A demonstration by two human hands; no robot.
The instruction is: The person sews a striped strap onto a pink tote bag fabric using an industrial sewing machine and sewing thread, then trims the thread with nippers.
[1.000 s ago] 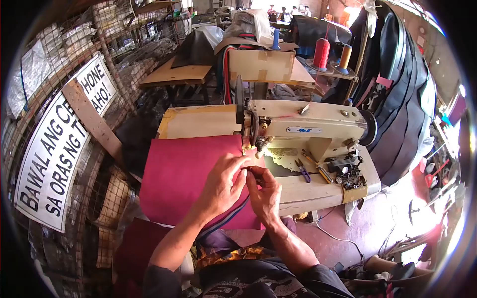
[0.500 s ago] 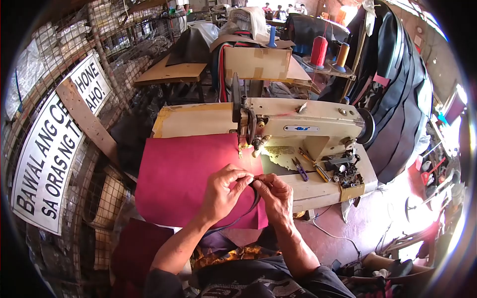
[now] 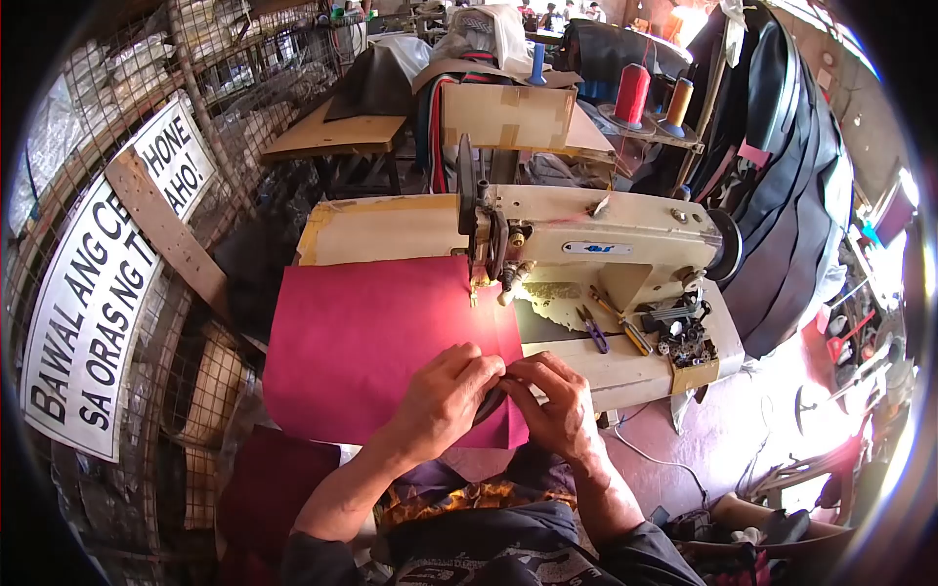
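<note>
Over the front edge of a red-pink fabric sheet [image 3: 362,352], my two hands meet fingertip to fingertip. My left hand [image 3: 445,396] is closed, its fingers pinching a thin dark strip [image 3: 488,402]. My right hand [image 3: 559,400] also pinches the strip, thumb and forefinger near the same spot. Part of the strip is hidden behind the fingers. The fabric lies flat across the bed of a cream sewing machine [image 3: 606,230], its far right corner beside the needle area.
Purple-handled thread snips [image 3: 593,332] and a yellow-handled screwdriver [image 3: 633,335] lie on the machine bed. An open box of small metal parts [image 3: 689,337] sits at right. Red [image 3: 632,96] and orange thread cones [image 3: 678,107] stand behind. A wire-mesh rack [image 3: 181,332] lines the left.
My hands have shifted slightly down, and the left fingers have curled in more. The strip's long hanging part is now mostly hidden behind my left hand.
</note>
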